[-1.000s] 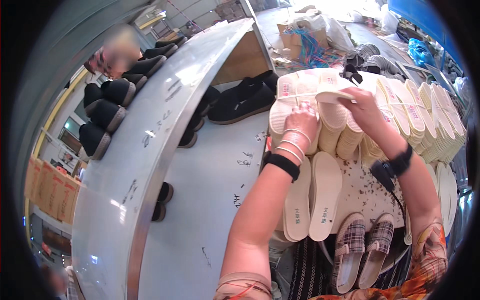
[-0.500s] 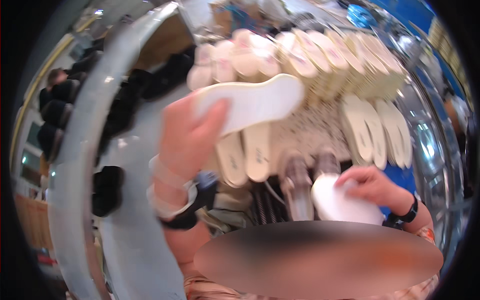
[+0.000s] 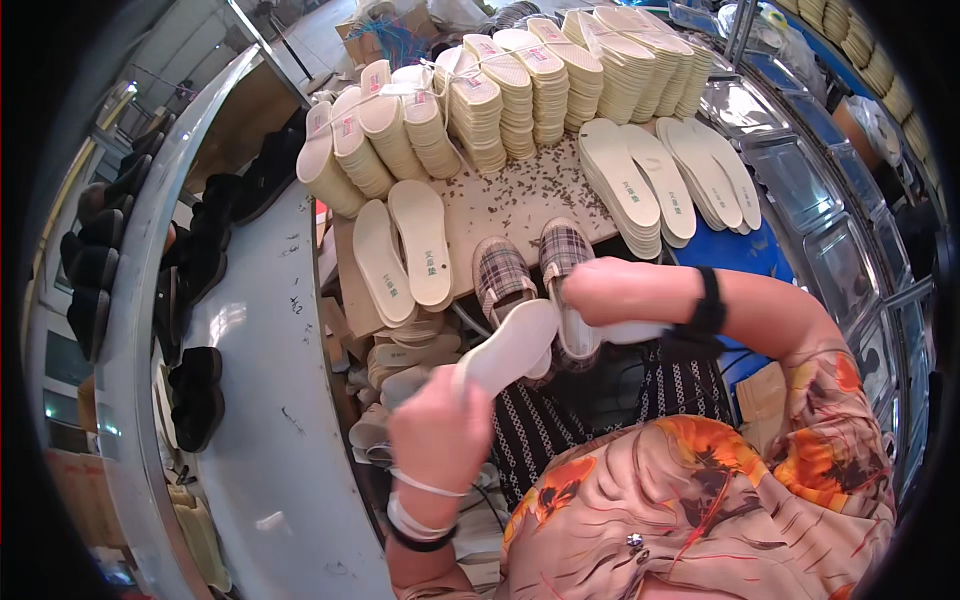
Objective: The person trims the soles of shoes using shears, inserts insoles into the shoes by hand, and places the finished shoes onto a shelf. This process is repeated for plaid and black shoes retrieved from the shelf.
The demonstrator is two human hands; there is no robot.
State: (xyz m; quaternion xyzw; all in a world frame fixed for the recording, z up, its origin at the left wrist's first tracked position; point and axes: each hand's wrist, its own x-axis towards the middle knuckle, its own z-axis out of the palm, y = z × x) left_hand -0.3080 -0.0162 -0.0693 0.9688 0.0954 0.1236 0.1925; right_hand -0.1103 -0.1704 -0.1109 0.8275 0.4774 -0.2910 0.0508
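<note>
A cream insole [image 3: 512,345] is gripped at one end by my left hand [image 3: 440,425], whose fingers are closed. Its other end lies over the opening of the left plaid slipper [image 3: 502,270]. My right hand [image 3: 605,290], fingers curled, is over the right plaid slipper [image 3: 566,245] and hides part of its opening. Below my right wrist shows part of a second white insole [image 3: 632,332], which appears held in that hand; its fingertips are hidden. Both slippers point away from me at the board's near edge.
Tied stacks of insoles [image 3: 520,90] line the back of the speckled board [image 3: 480,205]. Loose insoles [image 3: 420,240] lie at its left, and low piles [image 3: 620,185] at its right. Black shoes [image 3: 195,395] stand along the grey table [image 3: 265,430] on the left. Metal-framed panels [image 3: 850,260] flank the right.
My left hand has brought its insole down and nearer, to the left slipper. The right hand has moved left onto the right slipper. The view has shifted.
</note>
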